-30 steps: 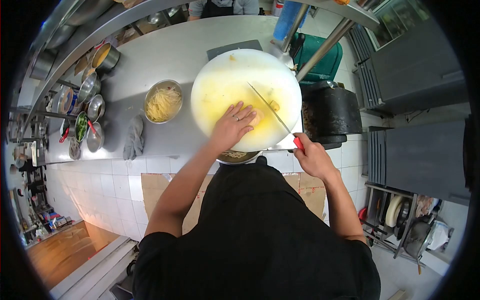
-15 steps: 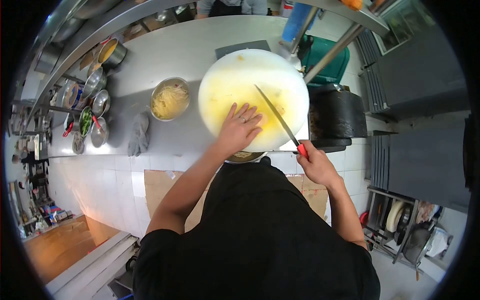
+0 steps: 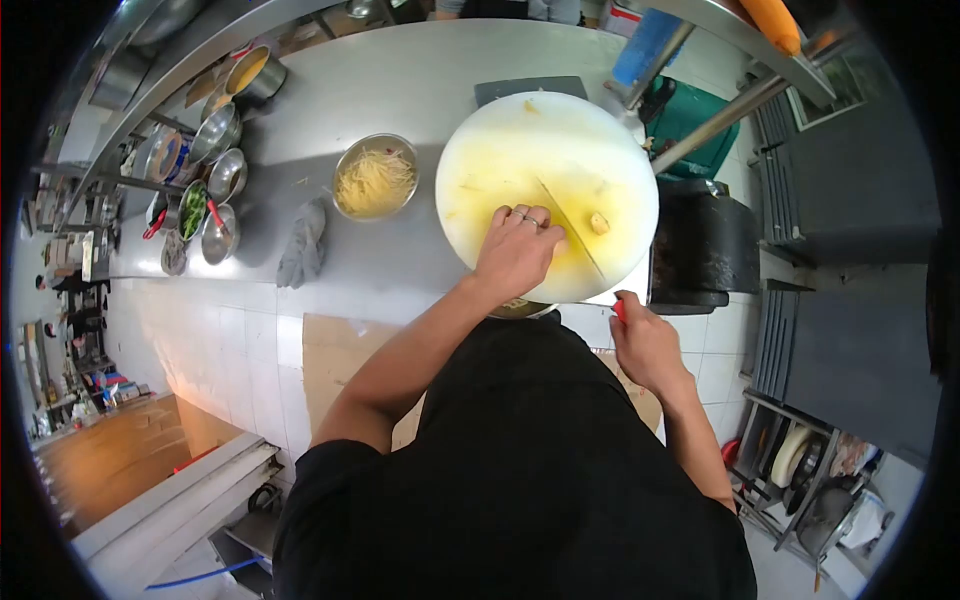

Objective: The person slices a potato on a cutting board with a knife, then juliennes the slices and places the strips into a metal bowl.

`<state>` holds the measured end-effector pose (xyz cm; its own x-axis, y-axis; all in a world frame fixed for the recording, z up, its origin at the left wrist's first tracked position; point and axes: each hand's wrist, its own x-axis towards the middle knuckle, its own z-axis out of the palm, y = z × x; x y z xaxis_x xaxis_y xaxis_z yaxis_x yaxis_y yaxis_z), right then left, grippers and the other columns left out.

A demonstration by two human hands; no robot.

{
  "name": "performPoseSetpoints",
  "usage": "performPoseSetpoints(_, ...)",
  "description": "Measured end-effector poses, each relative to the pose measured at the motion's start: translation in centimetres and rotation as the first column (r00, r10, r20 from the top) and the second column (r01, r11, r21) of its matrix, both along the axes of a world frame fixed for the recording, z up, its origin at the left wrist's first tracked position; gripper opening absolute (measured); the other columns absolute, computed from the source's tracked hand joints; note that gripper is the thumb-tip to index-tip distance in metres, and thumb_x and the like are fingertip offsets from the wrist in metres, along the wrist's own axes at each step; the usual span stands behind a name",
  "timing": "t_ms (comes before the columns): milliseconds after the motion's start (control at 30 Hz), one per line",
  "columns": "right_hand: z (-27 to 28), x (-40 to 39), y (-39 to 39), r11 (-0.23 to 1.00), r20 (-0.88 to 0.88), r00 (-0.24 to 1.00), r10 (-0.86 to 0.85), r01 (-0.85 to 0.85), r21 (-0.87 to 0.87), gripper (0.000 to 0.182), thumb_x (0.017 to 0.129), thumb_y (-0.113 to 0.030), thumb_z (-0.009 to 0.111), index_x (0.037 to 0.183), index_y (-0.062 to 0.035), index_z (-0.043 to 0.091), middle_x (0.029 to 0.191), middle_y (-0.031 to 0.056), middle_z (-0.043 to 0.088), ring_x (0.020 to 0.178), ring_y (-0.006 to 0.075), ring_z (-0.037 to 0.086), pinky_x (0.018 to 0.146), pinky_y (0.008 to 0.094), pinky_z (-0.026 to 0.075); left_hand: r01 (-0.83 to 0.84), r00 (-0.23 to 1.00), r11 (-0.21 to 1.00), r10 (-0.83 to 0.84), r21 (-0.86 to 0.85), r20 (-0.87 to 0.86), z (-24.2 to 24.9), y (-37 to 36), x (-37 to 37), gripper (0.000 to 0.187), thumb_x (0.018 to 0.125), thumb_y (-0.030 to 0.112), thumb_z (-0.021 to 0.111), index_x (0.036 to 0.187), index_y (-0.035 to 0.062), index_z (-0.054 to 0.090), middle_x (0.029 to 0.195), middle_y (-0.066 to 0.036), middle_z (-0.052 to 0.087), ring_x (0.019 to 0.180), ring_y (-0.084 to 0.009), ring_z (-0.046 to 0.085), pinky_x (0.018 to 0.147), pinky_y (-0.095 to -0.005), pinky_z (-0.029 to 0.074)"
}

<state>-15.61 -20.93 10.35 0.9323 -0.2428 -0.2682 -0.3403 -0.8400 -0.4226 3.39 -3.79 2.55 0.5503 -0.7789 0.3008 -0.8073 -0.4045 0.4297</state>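
A round white cutting board (image 3: pixel 545 130), stained yellow, lies at the counter's front edge. My right hand (image 3: pixel 648 345) is closed round the red handle of a knife (image 3: pixel 575 232), whose blade stands edge-on over the board. Left of the blade, my left hand (image 3: pixel 520 248) presses on the board with curled fingers, a ring on one of them; what lies under them is hidden. A small yellowish piece (image 3: pixel 599 223) sits on the board right of the blade. The rim of a pan (image 3: pixel 520 308) shows below the board.
On the steel counter (image 3: pixel 400 80) stand a bowl of pale shreds (image 3: pixel 375 183), a grey cloth (image 3: pixel 303 245) and several metal bowls at the left. A dark pot (image 3: pixel 705 240) is right of the board. Part of a person (image 3: pixel 510 10) shows across the counter.
My left hand's fingers, spread flat before, are now curled. The knife has turned from its flat side to edge-on. The whole view has shifted, so the board appears further right.
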Motion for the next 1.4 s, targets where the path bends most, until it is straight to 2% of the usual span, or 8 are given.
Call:
performPoseSetpoints(133, 2.4, 0.9, 0.5, 0.997, -0.085, 0.996, 0.034, -0.04, -0.066, 0.023, 0.106, -0.021, 0.054, 0.1, 0.0007, 0.051, 0.077, 0.0251, 0.071, 0.072, 0.046, 0.07, 0.068, 0.0546, 0.055, -0.013, 1.0, 0.997, 0.014, 0.081, -0.016, 0.4, -0.6, 0.1, 0.018, 0.088, 0.01, 0.065, 0.103, 0.0138, 0.075, 0.106, -0.008, 0.063, 0.106, -0.0281, 0.06, 0.096, -0.0449, 0.041)
performPoseSetpoints(267, 3.6, 0.4, 0.3, 0.988, -0.208, 0.976, 0.058, -0.087, -0.131, 0.024, 0.106, -0.023, 0.054, 0.101, 0.0007, 0.051, 0.076, 0.0245, 0.07, 0.071, 0.0446, 0.07, 0.067, 0.0548, 0.055, -0.022, 0.999, 0.997, 0.025, 0.074, -0.04, -0.1, -0.6, 0.0, 0.019, 0.088, 0.01, 0.065, 0.104, 0.0132, 0.075, 0.107, -0.009, 0.064, 0.106, -0.0291, 0.06, 0.095, -0.0449, 0.042)
performPoseSetpoints(333, 0.3, 0.5, 0.0, 0.993, -0.061, 0.994, 0.088, -0.092, -0.069, 0.026, 0.107, -0.025, 0.054, 0.102, 0.0006, 0.051, 0.075, 0.0245, 0.07, 0.07, 0.0439, 0.071, 0.065, 0.0535, 0.056, -0.026, 0.998, 1.0, 0.025, -0.016, -0.051, -0.3, -0.5, -0.1, 0.019, 0.087, 0.009, 0.065, 0.104, 0.0124, 0.075, 0.107, -0.01, 0.064, 0.105, -0.0296, 0.06, 0.093, -0.0449, 0.043)
performPoseSetpoints(567, 2.3, 0.3, 0.7, 0.99, -0.207, 0.977, 0.053, -0.079, -0.119, 0.026, 0.107, -0.025, 0.053, 0.103, 0.0007, 0.051, 0.076, 0.0244, 0.07, 0.07, 0.0441, 0.07, 0.067, 0.0555, 0.055, -0.036, 0.998, 0.998, 0.033, -0.05, -0.058, -0.5, -0.4, -0.1, 0.019, 0.087, 0.008, 0.066, 0.104, 0.0121, 0.075, 0.106, -0.01, 0.064, 0.103, -0.0299, 0.061, 0.091, -0.045, 0.044)
performPoseSetpoints(833, 2.6, 0.7, 1.0, 0.987, -0.214, 0.976, 0.045, -0.077, -0.143, 0.026, 0.107, -0.025, 0.054, 0.103, 0.0008, 0.052, 0.077, 0.0257, 0.07, 0.072, 0.0445, 0.07, 0.067, 0.0551, 0.055, -0.052, 0.998, 0.989, 0.045, -0.136, -0.05, -0.5, -0.4, -0.2, 0.013, 0.085, 0.01, 0.067, 0.096, 0.0105, 0.074, 0.1, -0.01, 0.065, 0.1, -0.0298, 0.063, 0.09, -0.0441, 0.044)
performPoseSetpoints(867, -0.4, 0.6, 0.6, 0.989, -0.102, 0.992, 0.073, -0.085, -0.118, 0.026, 0.106, -0.025, 0.054, 0.103, 0.0005, 0.052, 0.076, 0.0253, 0.07, 0.072, 0.044, 0.071, 0.067, 0.055, 0.055, -0.051, 0.998, 0.988, 0.043, -0.143, -0.053, -0.5, -0.4, -0.1, 0.013, 0.085, 0.01, 0.067, 0.096, 0.0105, 0.074, 0.1, -0.01, 0.065, 0.1, -0.0298, 0.063, 0.09, -0.0441, 0.044)
performPoseSetpoints(1000, 2.9, 1.0, 1.0, 0.981, -0.146, 0.986, 0.083, -0.106, -0.159, 0.026, 0.106, -0.024, 0.054, 0.102, 0.0013, 0.052, 0.074, 0.024, 0.07, 0.071, 0.044, 0.071, 0.066, 0.0543, 0.055, -0.045, 0.999, 0.985, 0.043, -0.166, -0.015, -1.4, -0.3, 0.1, 0.011, 0.086, 0.01, 0.068, 0.096, 0.011, 0.073, 0.101, -0.009, 0.065, 0.1, -0.0293, 0.063, 0.091, -0.0448, 0.044)
performPoseSetpoints(1400, 1.8, 0.8, 1.4, 0.981, -0.169, 0.983, 0.072, -0.101, -0.168, 0.027, 0.105, -0.024, 0.056, 0.104, 0.0024, 0.052, 0.073, 0.025, 0.07, 0.07, 0.0443, 0.071, 0.065, 0.0546, 0.055, -0.064, 0.998, 0.976, 0.06, -0.208, -0.024, -1.9, -0.2, 0.0, 0.009, 0.086, 0.011, 0.071, 0.095, 0.0107, 0.073, 0.101, -0.008, 0.067, 0.1, -0.0284, 0.063, 0.091, -0.0456, 0.044)
